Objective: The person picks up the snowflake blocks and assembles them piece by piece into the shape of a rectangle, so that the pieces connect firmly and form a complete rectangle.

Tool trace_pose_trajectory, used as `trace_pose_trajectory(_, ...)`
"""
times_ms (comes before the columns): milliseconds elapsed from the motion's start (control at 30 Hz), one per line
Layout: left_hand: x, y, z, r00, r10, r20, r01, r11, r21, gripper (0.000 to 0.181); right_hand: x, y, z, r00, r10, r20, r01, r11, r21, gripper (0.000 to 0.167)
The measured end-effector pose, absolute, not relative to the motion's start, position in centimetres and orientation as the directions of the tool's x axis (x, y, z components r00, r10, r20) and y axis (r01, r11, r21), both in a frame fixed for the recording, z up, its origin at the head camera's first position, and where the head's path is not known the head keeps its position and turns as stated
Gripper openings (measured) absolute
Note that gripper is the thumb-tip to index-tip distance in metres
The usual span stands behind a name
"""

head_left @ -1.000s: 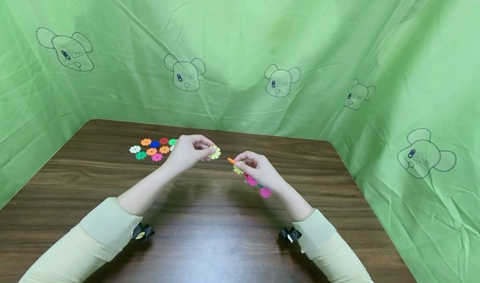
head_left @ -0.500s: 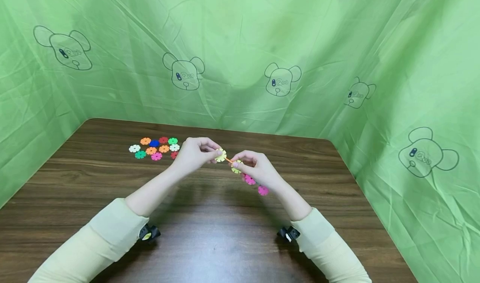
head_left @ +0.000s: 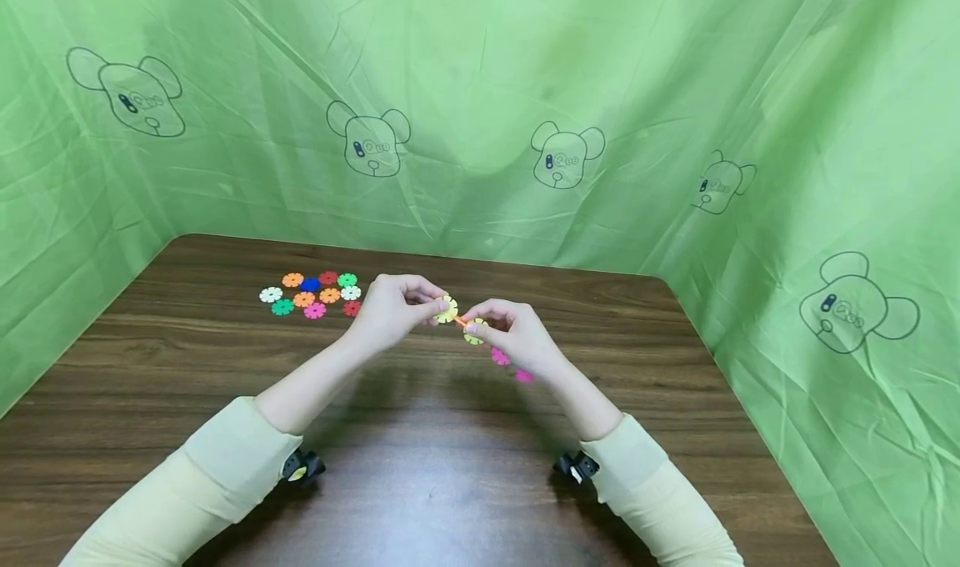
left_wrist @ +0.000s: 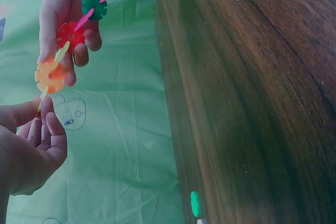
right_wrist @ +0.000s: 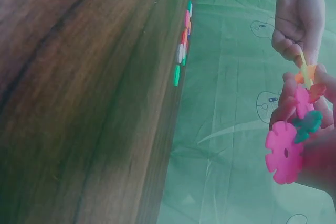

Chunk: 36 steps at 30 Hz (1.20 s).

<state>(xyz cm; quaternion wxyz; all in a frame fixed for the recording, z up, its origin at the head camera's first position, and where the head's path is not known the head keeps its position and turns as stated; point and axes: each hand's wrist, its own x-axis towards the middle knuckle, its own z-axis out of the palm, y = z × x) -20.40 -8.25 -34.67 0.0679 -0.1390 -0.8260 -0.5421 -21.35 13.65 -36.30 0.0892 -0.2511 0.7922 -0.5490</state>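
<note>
My left hand [head_left: 386, 315] pinches a yellow notched snowflake disc [head_left: 447, 309] between thumb and fingers, above the table. Close by on the right, my right hand [head_left: 519, 339] grips a chain of interlocked snowflake discs by its upper end. In the left wrist view, the chain's orange disc [left_wrist: 43, 72] touches the edge of the left hand's yellow disc; how deep the slots mesh cannot be told. Below it follow another yellow disc [head_left: 474, 333], a red disc [left_wrist: 67, 32], a pink one, a green disc [left_wrist: 93, 3] and an end pink disc [right_wrist: 277, 148]. Fingers partly cover the chain.
Several loose discs in orange, white, green, red, pink and blue [head_left: 310, 284] lie flat on the brown wooden table [head_left: 427, 467], left of the left hand. A green cloth [head_left: 465, 67] with bear-head drawings hangs behind and at both sides.
My left hand has moved right, bringing its yellow disc from apart to against the orange disc. The right hand has stayed nearly in place, the chain's lower end now less visible.
</note>
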Motion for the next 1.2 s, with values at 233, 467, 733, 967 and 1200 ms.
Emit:
trace_pose_trajectory(233, -20.3, -7.9, -34.8, -0.935, 0.154, 0.319, 0.355, 0.410, 0.840, 0.011, -20.9, 13.4, -36.3, -0.874, -0.460, 0.157, -0.305, 0.267, -0.914, 0.017)
trace_pose_trajectory(467, -20.3, -7.7, -35.3, -0.953, 0.123, 0.276, 0.302, 0.366, 0.880, 0.012, -19.3, 12.9, -34.4, -0.879, -0.453, 0.152, -0.289, 0.251, -0.924, 0.018)
trace_pose_trajectory(733, -20.4, -7.6, -35.4, -0.967, 0.106, 0.231, 0.253, 0.324, 0.912, 0.013, -20.1, 13.1, -35.6, -0.881, -0.448, 0.149, -0.270, 0.221, -0.937, 0.018)
trace_pose_trajectory(967, -20.4, -7.4, -35.8, -0.971, 0.118, 0.210, 0.236, 0.283, 0.930, 0.013, -21.2, 13.5, -37.4, -0.885, -0.435, 0.166, -0.287, 0.228, -0.931, 0.017)
trace_pose_trajectory(1200, -20.3, -7.8, -36.4, -0.972, 0.137, 0.193, 0.227, 0.303, 0.926, 0.014, -21.0, 13.1, -37.8, -0.870, -0.470, 0.148, -0.295, 0.258, -0.920, 0.019)
